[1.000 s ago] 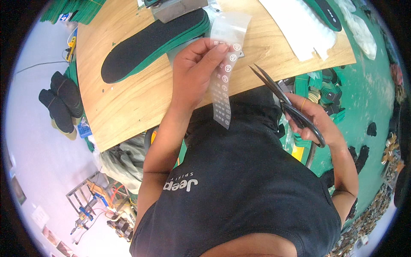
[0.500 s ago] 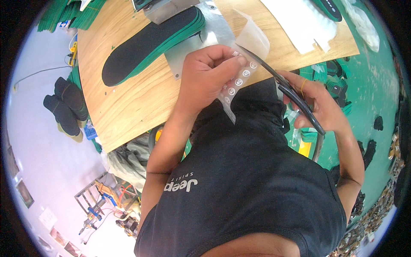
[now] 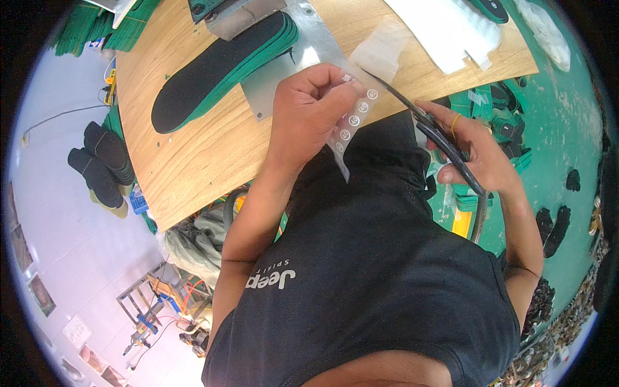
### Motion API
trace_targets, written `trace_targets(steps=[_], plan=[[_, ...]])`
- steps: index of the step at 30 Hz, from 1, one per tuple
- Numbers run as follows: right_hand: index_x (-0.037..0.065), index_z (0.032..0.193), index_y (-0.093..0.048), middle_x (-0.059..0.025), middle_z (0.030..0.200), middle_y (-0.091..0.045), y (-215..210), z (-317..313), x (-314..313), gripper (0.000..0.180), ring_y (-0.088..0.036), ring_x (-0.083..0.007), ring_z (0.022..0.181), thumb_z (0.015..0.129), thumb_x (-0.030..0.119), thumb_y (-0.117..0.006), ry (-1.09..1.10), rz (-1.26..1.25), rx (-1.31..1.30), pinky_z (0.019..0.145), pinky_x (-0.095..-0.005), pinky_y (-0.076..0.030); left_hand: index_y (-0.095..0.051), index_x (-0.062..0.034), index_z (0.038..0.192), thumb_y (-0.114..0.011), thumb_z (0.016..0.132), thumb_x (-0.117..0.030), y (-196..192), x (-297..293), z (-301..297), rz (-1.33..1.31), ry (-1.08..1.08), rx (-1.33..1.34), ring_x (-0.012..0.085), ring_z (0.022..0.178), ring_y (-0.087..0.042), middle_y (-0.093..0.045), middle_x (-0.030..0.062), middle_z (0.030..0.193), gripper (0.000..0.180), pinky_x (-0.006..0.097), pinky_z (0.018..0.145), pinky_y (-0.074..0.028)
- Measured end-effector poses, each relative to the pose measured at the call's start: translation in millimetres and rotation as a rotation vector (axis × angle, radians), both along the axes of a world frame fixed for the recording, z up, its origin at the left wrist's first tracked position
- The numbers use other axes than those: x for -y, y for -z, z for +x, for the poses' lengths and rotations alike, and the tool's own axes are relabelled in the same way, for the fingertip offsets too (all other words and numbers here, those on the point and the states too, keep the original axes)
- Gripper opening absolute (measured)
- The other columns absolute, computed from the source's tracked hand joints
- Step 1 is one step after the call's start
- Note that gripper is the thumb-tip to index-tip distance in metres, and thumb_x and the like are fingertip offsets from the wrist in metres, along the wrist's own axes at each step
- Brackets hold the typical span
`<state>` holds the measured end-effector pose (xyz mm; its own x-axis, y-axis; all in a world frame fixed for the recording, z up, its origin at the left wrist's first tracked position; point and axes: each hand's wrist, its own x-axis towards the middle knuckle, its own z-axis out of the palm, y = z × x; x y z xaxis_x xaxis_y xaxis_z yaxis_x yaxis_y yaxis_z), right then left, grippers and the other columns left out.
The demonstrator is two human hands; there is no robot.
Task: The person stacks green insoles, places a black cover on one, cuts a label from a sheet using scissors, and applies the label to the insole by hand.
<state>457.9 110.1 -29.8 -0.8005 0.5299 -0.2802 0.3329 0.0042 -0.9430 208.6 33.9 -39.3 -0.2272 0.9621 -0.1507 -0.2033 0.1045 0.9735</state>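
Observation:
Pinched between the thumb and fingers of my left hand [image 3: 306, 116] is a clear plastic strip [image 3: 346, 134] printed with a row of small white circles. Its lower end hangs free over the table's near edge. My right hand [image 3: 485, 155] grips a pair of black-handled scissors [image 3: 449, 143]. The dark blades point up and left, their tips at the strip's far end, close to my left fingertips. Past the blades, a pale translucent piece of film [image 3: 382, 50] rests over the table; whether it still joins the strip I cannot tell.
On the wooden table [image 3: 193, 171] a stack of black-topped green insoles [image 3: 219, 74] leans over a metal plate [image 3: 258, 93]. White sheets [image 3: 445, 35] are at the far right. More insoles [image 3: 103, 158] hang or stand left of the table, others lie on the green floor [image 3: 548, 122].
The film beyond the blades has tipped over and looks flatter on the table. Both hands have shifted slightly left, still holding the strip and the scissors.

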Motion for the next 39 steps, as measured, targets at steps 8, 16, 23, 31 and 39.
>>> trace_targets(steps=[8, 16, 23, 31, 39], plan=[[-0.001, 0.139, -0.037, -0.0085, 0.124, -0.052, 11.9, 4.3, 2.4, 0.103, -0.051, -0.0142, 0.100, 0.059, 0.042, -0.086, -0.017, 0.058, -0.048, 0.089, -0.0262, -0.040, -0.063, 0.0011, 0.082, -0.065, 0.082, -0.008, -5.5, -1.7, 6.5, -0.033, 0.002, 0.030, 0.0027, 0.048, -0.049, -0.059, 0.0003, 0.062, 0.009, 0.018, 0.043, -0.036], [0.001, 0.139, -0.038, -0.0043, 0.106, -0.055, 8.6, 5.2, 6.0, 0.103, -0.050, -0.0127, 0.089, 0.058, 0.042, -0.086, -0.001, 0.022, -0.015, 0.079, -0.0238, -0.041, -0.063, 0.0011, 0.081, -0.066, 0.081, -0.005, -0.5, -2.8, 13.7, -0.013, -0.002, -0.014, 0.0019, 0.047, -0.047, -0.058, -0.0002, 0.061, 0.007, 0.018, 0.041, -0.034], [0.000, 0.133, -0.045, 0.0030, 0.078, -0.054, -1.8, 3.5, 15.7, 0.089, -0.048, -0.0081, 0.063, 0.064, 0.041, -0.083, 0.088, -0.158, 0.063, 0.061, -0.0240, -0.040, -0.063, 0.0010, 0.080, -0.067, 0.081, -0.005, -0.7, 0.5, 11.5, -0.007, 0.033, -0.054, 0.0013, 0.047, -0.047, -0.058, -0.0005, 0.060, 0.007, 0.017, 0.041, -0.033], [0.003, 0.118, -0.060, 0.0023, 0.067, -0.055, -0.1, 30.0, 12.5, 0.066, -0.051, -0.0077, 0.062, 0.063, 0.031, -0.084, 0.213, 0.534, -0.058, 0.059, -0.0242, -0.042, -0.067, 0.0000, 0.083, -0.062, 0.085, -0.013, -5.1, 14.1, -7.0, -0.083, 0.031, -0.066, 0.0023, 0.049, -0.049, -0.061, 0.0000, 0.064, 0.014, 0.017, 0.043, -0.035], [0.003, 0.127, -0.051, -0.0069, 0.091, -0.061, 3.1, 4.7, -106.9, 0.057, -0.058, -0.0151, 0.086, 0.076, 0.014, -0.074, 0.315, 0.984, 0.373, 0.079, -0.0264, -0.047, -0.066, 0.0002, 0.083, -0.058, 0.087, -0.015, 4.5, 14.1, -12.6, 0.008, 0.032, 0.093, 0.0036, 0.052, -0.050, -0.063, 0.0022, 0.068, 0.018, 0.017, 0.047, -0.038]])
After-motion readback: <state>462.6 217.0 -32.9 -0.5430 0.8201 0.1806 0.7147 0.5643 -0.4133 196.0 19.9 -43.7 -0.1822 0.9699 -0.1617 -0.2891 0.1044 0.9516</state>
